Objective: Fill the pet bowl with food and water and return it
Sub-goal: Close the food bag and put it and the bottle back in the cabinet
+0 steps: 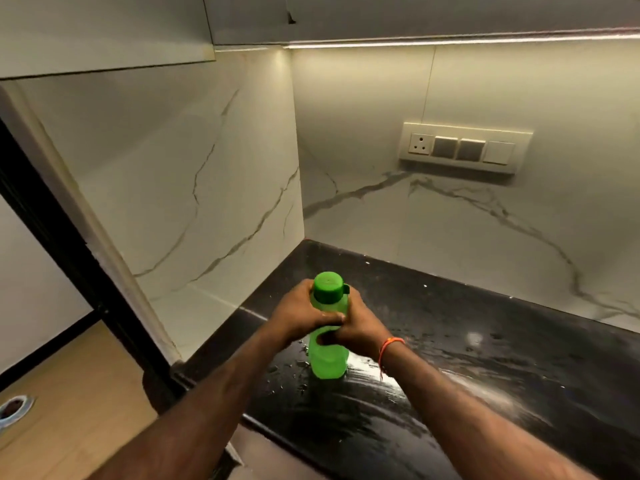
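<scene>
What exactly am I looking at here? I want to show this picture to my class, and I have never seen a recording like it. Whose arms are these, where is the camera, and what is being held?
There is no machine here. The single picture comes from a wide-angle camera worn on a person's head, looking forward and down, so the two bare arms reaching in from the bottom are the wearer's own. Both hands grip a translucent green plastic water bottle with a darker green cap. The left hand holds it near the top, the right hand, with an orange thread at the wrist, holds its middle. The bottle stands upright on a glossy black stone countertop that has water droplets on it. Behind are white marble-look walls and a cream switch panel. At the lower left, on the wooden floor, the edge of a small round bowl shows.
</scene>
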